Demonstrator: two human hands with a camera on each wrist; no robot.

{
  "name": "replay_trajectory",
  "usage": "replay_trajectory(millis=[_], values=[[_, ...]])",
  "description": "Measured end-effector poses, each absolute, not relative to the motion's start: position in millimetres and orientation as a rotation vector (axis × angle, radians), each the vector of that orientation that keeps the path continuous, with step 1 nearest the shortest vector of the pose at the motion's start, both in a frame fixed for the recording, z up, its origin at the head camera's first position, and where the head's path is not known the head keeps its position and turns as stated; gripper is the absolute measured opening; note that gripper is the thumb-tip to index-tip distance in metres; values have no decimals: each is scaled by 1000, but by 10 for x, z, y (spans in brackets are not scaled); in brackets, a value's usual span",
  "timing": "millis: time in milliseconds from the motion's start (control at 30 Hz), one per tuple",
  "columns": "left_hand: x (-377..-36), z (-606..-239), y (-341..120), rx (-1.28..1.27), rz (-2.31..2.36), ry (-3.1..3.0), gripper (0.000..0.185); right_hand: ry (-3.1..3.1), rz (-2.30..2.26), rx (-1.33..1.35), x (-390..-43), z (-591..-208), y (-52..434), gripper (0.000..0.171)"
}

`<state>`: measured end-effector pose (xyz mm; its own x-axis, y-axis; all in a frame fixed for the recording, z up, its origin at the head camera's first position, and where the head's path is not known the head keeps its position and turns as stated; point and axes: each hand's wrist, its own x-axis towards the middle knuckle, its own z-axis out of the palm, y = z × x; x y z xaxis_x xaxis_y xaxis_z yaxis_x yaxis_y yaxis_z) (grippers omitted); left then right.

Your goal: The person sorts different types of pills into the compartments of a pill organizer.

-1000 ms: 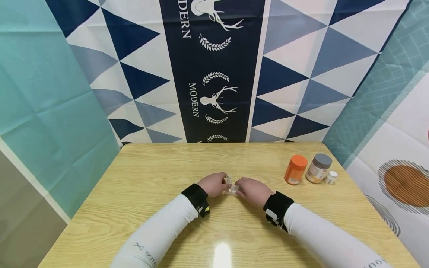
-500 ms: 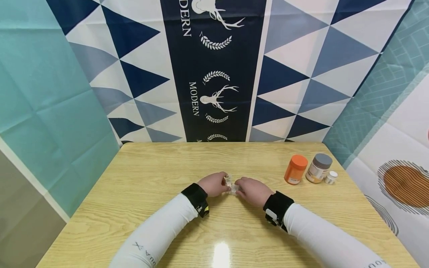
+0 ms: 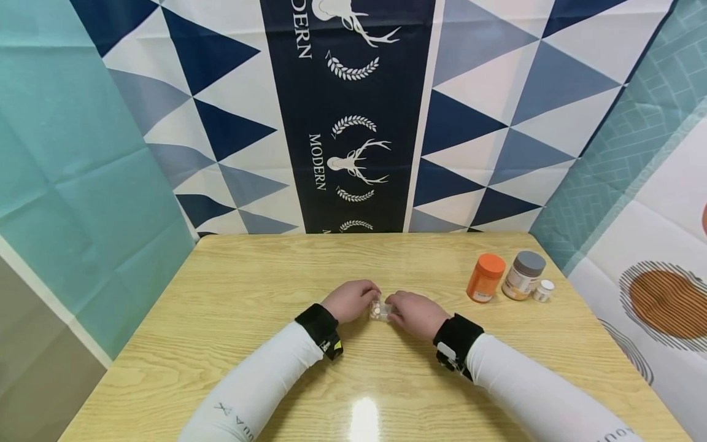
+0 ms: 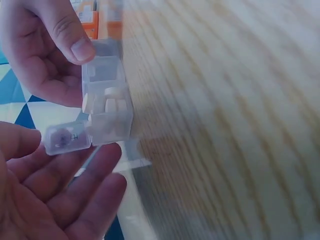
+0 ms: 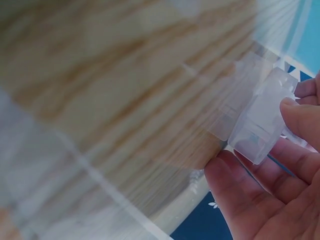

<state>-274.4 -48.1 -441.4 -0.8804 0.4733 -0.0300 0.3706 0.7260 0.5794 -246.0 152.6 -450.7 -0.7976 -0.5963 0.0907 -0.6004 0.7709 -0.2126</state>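
Note:
A small clear plastic pill organizer (image 3: 380, 310) stands low over the wooden table between both hands. My right hand (image 3: 417, 314) grips its right end, thumb on one side and fingers on the other, as the right wrist view shows. Pale tablets (image 4: 116, 104) fill the end compartment nearest my left hand. That compartment's lid (image 4: 68, 138) is flipped back toward the wall. My left hand (image 3: 350, 301) is beside the lid, its thumb tip right at the lid's edge and its loosely extended fingers (image 4: 102, 162) behind and below it.
At the table's right rear stand an orange bottle (image 3: 485, 278), a grey-capped jar (image 3: 523, 275) and a small white bottle (image 3: 544, 291). Patterned fabric hangs behind the wooden table (image 3: 265, 276) and along both sides.
My left thumb has drawn back from the organizer's left end and the hand has shifted slightly upward, exposing the tablets. The right hand keeps its grip in nearly the same place.

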Motion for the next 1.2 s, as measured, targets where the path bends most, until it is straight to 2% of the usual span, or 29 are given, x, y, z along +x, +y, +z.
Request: replay_trajectory(millis=[500,1200], values=[[-2679,-4410,-537,818,845,2698,10,-2925,368,995,-2451,-4494,1521,15],[-2660,-4360,-501,972,591,2773,4,-2902,351,1046,-2478,-4515,1541,11]])
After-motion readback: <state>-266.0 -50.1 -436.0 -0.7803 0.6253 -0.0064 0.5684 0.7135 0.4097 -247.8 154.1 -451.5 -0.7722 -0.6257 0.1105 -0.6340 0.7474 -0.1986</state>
